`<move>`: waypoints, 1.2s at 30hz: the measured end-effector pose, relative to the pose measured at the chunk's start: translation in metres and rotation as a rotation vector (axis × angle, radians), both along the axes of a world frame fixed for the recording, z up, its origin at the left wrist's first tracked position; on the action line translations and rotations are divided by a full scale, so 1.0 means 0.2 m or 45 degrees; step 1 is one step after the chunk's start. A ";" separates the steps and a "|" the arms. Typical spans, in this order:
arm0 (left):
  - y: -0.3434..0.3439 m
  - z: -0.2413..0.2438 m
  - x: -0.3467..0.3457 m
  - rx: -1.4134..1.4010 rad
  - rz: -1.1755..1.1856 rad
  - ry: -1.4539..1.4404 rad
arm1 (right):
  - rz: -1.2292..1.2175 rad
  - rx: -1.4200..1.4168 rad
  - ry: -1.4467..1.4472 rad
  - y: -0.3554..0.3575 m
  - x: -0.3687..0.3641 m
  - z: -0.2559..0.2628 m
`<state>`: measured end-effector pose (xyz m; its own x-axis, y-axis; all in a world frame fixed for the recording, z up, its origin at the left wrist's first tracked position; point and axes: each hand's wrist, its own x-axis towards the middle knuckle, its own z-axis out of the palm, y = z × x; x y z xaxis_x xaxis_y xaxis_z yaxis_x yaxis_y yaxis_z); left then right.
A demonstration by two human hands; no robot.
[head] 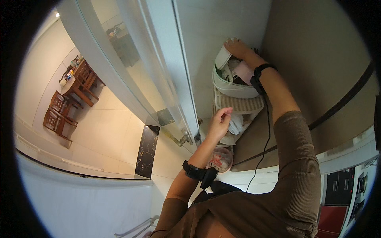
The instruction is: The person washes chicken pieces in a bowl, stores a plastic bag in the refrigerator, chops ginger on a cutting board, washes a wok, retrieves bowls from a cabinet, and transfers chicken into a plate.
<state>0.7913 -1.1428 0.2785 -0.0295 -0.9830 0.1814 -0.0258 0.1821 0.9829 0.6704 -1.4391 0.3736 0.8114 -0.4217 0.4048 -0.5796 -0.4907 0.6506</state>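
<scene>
My right hand (pixel 236 47) is at the far end of a pale bucket (pixel 236 90), its fingers over the upper edge of a white flat-sided item (pixel 222 57). This item stands tilted at the bucket's rim. A pink item (pixel 244 72) and other mixed things fill the bucket, partly hidden by my right forearm. The bucket rests on a slatted plastic rack (pixel 238 104). Nearer to me, my left hand (pixel 219 123) hovers by the rack's front with curled fingers and nothing visible in it. Next to it a whitish plastic bag (pixel 236 124) sits on a lower level.
A glass-paned sliding door (pixel 166 59) stands to the left, a tall brown panel (pixel 309 74) to the right. A basin (pixel 220 159) holding a flower-patterned bag is on the floor. A black cable (pixel 268 134) hangs from my right wrist. Wooden chairs (pixel 56 122) stand beyond the doorway.
</scene>
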 end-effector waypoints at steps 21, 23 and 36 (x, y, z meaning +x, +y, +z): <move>0.77 0.17 0.32 0.127 -0.298 0.265 | -0.179 1.227 -2.759 1.39 -0.19 0.20; 0.86 0.18 0.40 0.252 -0.376 0.352 | -0.055 1.319 -2.761 1.68 -0.22 0.10; 1.07 0.25 0.58 0.464 -0.647 0.924 | -0.242 2.122 -2.463 2.60 -0.06 -0.13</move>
